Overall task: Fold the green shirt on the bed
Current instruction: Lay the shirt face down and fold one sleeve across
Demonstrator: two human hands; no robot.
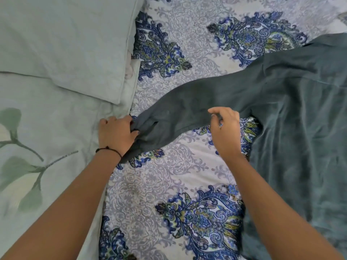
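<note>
The dark green shirt (293, 113) lies spread over the right side of the bed (169, 177), which has a blue and grey patterned sheet. One long sleeve stretches out to the left across the sheet. My left hand (116, 133) grips the cuff end of that sleeve near the pale green cover. My right hand (224, 128) pinches the sleeve's lower edge further along, close to the shirt's body. The sleeve is lifted slightly between both hands.
A pale green pillow (65, 44) lies at the upper left, on a pale green cover (47, 147) with a leaf print along the left side. Patterned sheet shows between my arms and above the sleeve.
</note>
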